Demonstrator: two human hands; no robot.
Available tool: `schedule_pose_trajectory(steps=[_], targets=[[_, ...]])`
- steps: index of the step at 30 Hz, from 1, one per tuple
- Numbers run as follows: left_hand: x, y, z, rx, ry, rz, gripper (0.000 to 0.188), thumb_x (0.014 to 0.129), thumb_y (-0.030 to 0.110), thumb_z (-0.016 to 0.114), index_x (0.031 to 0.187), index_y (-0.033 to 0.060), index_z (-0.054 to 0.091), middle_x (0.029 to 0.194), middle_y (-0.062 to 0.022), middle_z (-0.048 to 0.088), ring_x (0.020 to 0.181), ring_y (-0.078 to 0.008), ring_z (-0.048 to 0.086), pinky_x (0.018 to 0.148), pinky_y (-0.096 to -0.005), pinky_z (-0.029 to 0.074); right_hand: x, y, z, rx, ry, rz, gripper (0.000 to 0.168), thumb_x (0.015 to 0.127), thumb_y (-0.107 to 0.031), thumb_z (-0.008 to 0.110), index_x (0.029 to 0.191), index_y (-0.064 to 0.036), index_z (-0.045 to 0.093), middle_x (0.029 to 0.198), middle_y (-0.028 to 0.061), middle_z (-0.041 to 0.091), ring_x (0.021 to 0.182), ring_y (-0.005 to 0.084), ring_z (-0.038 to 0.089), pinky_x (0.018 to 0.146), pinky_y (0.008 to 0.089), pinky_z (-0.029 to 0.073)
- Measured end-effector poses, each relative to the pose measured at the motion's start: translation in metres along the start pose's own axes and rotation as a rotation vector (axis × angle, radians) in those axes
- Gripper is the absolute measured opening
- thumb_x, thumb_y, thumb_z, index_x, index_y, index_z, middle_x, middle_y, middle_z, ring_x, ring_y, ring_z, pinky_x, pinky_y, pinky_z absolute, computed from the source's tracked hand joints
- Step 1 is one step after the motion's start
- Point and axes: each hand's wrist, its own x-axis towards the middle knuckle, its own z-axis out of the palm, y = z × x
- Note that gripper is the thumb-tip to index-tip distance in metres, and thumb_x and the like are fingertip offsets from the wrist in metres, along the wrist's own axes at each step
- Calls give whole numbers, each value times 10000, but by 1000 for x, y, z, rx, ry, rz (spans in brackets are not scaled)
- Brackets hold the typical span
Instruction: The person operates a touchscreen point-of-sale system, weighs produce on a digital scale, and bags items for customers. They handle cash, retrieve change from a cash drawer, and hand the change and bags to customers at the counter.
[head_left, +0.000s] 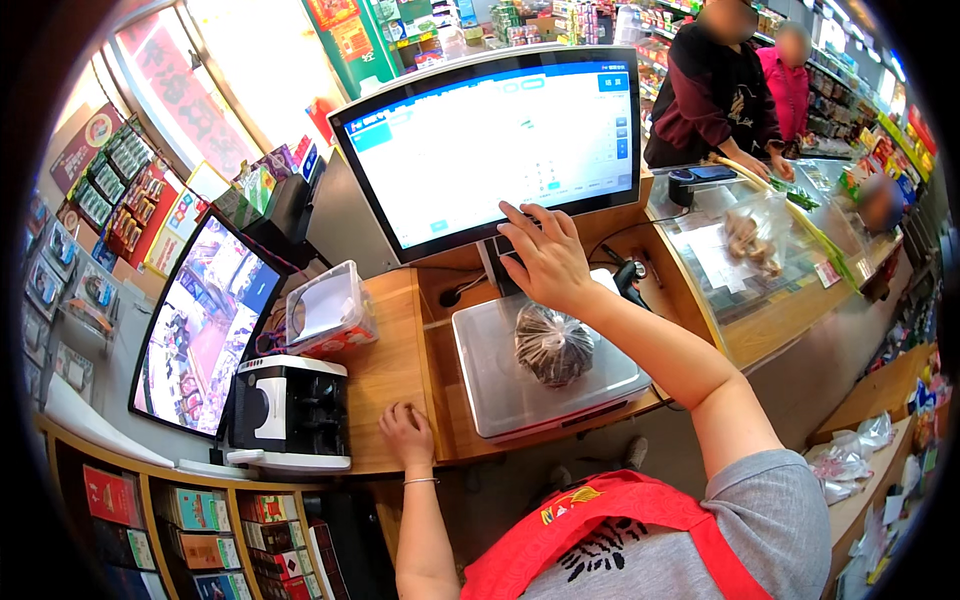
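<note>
My right hand (551, 251) reaches over the scale to the lower edge of a touchscreen monitor (480, 150). Its fingers are spread with nothing in them, and the index fingertip is at or just before the glass. Under that wrist, a knotted clear plastic bag of dark food (553, 349) rests on the metal plate of the weighing scale (487, 390). On the wooden counter (382, 375) to the left lies my left hand (407, 433), palm down with its fingers curled. I cannot make out anything beneath it.
A banknote counter (289, 412), a clear plastic box (330, 307) and a surveillance monitor (206, 322) stand at left. A handheld barcode scanner (630, 281) lies behind the scale. Across the glass-topped counter (757, 300), a person (712, 90) stands near a bag of ginger-like roots (750, 236).
</note>
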Motion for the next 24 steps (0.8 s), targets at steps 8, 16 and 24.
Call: schedule_pose_trajectory(steps=[8, 16, 24], targets=[[0, 1, -1, -35, -10, -21, 181, 821, 151, 572, 966, 45, 589, 1092, -141, 545, 1054, -349, 471, 914, -445, 396, 4, -1, 12, -43, -13, 14, 337, 836, -249, 603, 1106, -50, 570, 1340, 118, 496, 1212, 280, 428, 992, 421, 309], [1, 3, -4, -24, -7, -11, 180, 823, 136, 569, 976, 42, 585, 1080, -150, 544, 1045, -352, 469, 910, -444, 395, 24, -23, 15, 54, 41, -79, 338, 835, -232, 611, 1121, -64, 549, 1362, 111, 487, 1219, 286, 428, 990, 430, 305], [1, 2, -2, -33, -20, -25, 190, 828, 138, 567, 979, 23, 577, 1073, -163, 532, 1041, -361, 459, 906, -451, 388, 43, -32, 31, 11, 27, -85, 357, 839, -246, 610, 1136, -64, 534, 1359, 106, 482, 1220, 271, 421, 1004, 436, 299]])
